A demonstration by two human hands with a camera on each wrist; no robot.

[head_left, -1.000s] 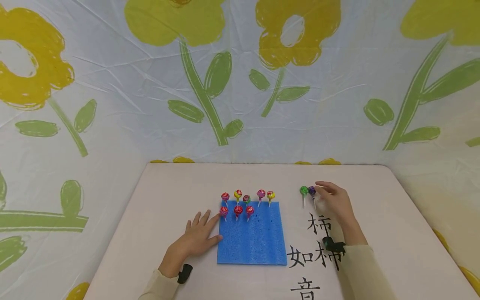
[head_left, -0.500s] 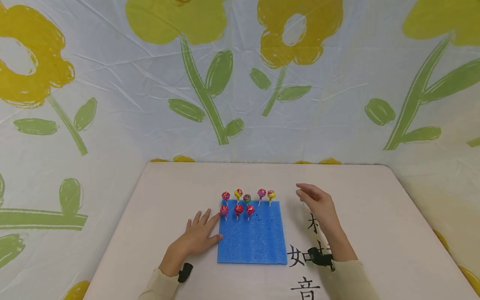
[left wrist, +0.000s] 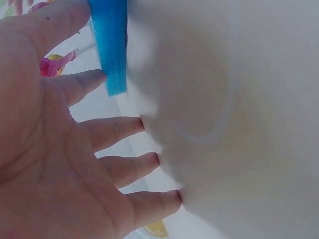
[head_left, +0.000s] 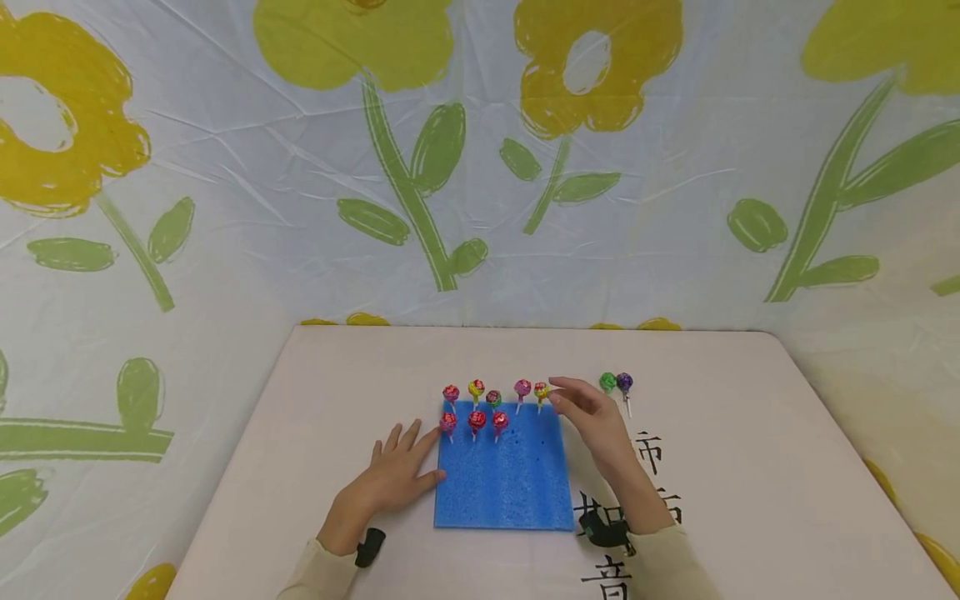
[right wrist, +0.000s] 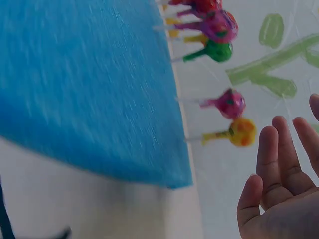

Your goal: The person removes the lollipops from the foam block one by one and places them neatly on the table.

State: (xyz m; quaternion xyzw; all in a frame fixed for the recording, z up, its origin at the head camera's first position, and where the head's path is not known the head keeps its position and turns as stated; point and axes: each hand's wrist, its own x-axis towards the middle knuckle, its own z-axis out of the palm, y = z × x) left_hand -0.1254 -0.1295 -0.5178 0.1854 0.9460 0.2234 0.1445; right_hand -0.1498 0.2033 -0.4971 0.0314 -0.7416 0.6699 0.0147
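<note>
Sticking lollipops into foam, between picks.
Left hand (head_left: 396,477) flat, steadying foam (head_left: 504,471); right hand (head_left: 592,417) empty, relaxed, near yellow lollipop (head_left: 541,390). Next: probably fetch loose lollipops (head_left: 617,383).

Your left hand (head_left: 395,479) lay flat, palm down, fingers straight and spread, fingertips (left wrist: 149,160) pressing down and the thumb set apart. Its forearm ran back toward you in a pale sleeve, a dark band at the wrist. Your right hand (head_left: 592,417) hovered raised, holding nothing, fingers (right wrist: 271,159) loosely extended and close together, slightly bent, its forearm angled inward from your right.
</note>
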